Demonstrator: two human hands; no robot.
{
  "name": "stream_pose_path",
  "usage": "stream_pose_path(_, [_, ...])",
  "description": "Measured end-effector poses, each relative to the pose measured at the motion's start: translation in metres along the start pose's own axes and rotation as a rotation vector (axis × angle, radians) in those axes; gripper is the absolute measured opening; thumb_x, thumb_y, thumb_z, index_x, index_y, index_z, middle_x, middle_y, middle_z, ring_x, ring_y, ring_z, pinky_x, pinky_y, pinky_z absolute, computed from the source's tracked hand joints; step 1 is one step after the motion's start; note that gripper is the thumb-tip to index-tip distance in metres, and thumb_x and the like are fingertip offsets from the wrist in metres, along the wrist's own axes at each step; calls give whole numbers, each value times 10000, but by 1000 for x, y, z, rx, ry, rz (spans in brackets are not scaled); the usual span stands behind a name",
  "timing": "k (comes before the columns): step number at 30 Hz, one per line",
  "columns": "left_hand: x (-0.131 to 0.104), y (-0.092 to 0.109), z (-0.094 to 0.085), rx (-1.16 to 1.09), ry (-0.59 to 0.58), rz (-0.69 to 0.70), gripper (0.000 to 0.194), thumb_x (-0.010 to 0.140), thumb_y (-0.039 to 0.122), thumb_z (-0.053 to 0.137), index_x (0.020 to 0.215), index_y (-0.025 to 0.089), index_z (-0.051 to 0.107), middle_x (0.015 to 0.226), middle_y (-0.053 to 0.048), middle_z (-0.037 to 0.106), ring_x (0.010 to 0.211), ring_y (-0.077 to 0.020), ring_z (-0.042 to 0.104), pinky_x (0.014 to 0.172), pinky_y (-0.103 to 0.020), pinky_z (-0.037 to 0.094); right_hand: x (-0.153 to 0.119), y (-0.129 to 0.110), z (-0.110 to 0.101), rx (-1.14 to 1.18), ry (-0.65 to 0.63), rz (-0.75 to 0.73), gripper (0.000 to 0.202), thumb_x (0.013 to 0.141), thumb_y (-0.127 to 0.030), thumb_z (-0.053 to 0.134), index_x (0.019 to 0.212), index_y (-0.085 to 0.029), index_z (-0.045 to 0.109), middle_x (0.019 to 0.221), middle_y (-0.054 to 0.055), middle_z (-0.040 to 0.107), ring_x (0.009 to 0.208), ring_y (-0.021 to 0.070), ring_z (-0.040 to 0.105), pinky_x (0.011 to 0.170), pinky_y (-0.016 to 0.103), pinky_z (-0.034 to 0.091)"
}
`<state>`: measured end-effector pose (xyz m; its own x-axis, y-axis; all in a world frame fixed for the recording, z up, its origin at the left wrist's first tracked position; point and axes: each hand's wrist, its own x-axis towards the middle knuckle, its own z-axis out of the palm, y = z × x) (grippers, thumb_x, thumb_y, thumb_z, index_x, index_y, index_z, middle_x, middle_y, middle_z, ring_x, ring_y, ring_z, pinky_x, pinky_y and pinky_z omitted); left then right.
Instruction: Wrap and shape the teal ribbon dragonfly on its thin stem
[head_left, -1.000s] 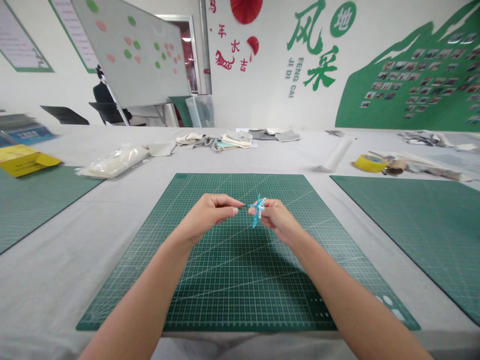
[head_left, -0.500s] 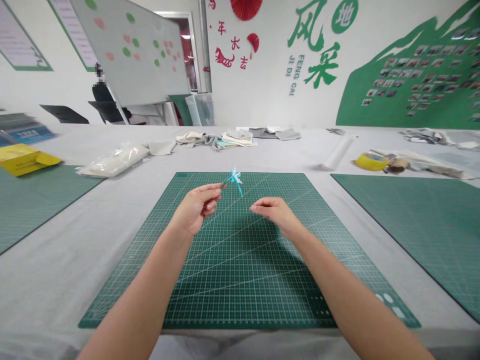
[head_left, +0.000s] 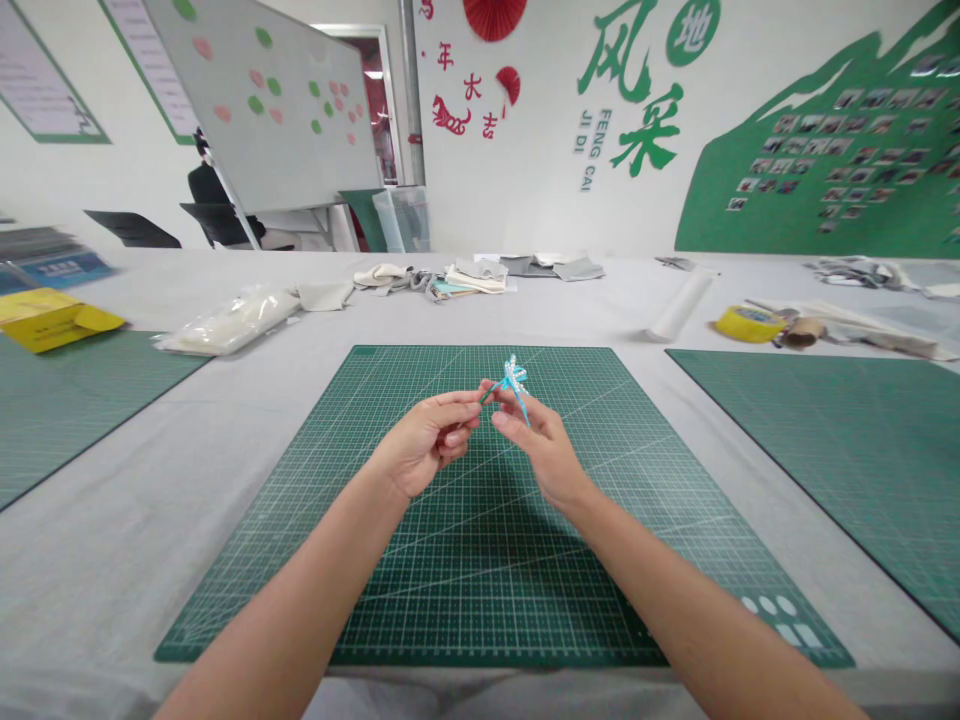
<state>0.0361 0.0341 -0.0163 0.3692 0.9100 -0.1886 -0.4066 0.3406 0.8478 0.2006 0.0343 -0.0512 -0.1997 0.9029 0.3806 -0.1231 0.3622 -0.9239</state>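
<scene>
A small light-blue flower (head_left: 514, 376) with white beads has a thin green stem and a blue strand hanging down. My left hand (head_left: 439, 432) pinches the stem between thumb and fingertips. Just right of it is my right hand (head_left: 541, 445), its thumb and fingers apart, with the index fingertip by the stem and the flower in front of the fingers. Both hands are above the green cutting mat (head_left: 420, 540).
Two more mats lie at the left (head_left: 97, 400) and right (head_left: 840, 430). Farther back are a plastic bag (head_left: 229, 320), cloth pieces (head_left: 476, 275), yellow tape (head_left: 750, 323) and a yellow box (head_left: 56, 318). A person in black (head_left: 206, 185) sits behind the whiteboard.
My left hand has moved right with the flower. My right hand has opened its fingers and come up beside the stem, so the two hands now nearly meet.
</scene>
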Motion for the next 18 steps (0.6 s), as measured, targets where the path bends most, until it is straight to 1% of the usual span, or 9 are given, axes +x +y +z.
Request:
stream_pose_path(3, [2,-5,2,-23,1,-3,249,719,148,720,965,123,691,632,35,523,406,14,320,369,-125,192,-2,-1,9,246,84,87,156,815,-315,675,954,-297,744,1102,11,716,1089,204,611,1017,403,408])
stream_pose_path(6, [2,-9,6,-32,14,-8,242,697,143,736,932,114,688,635,33,525,410,12,331,371,-127,186,-3,1,14,353,178,146,125,769,-307,721,886,-278,752,1013,16,734,990,193,635,945,378,453])
stream_pose_path(9, [2,-12,10,-16,36,-13,230,683,147,743,901,104,685,634,30,525,405,14,328,372,-129,179,-3,4,16,390,261,159,73,741,-287,748,811,-267,754,941,9,739,935,180,637,910,358,461])
stream_pose_path(12, [2,-15,12,3,55,-10,201,683,155,739,868,98,684,627,28,525,397,15,325,370,-131,177,-2,5,14,398,310,174,57,708,-255,776,761,-264,757,891,-2,738,897,166,633,915,345,452])
stream_pose_path(15, [3,-16,12,12,74,-5,194,680,143,733,861,96,683,614,31,524,394,13,327,366,-130,177,0,5,13,380,314,195,63,695,-248,782,754,-256,762,873,1,738,893,168,628,925,346,442])
stream_pose_path(18, [5,-17,9,16,78,-13,185,684,132,727,860,97,683,621,23,540,398,9,342,366,-128,196,1,4,11,314,306,189,64,700,-250,773,764,-253,767,859,4,736,885,170,623,916,343,438])
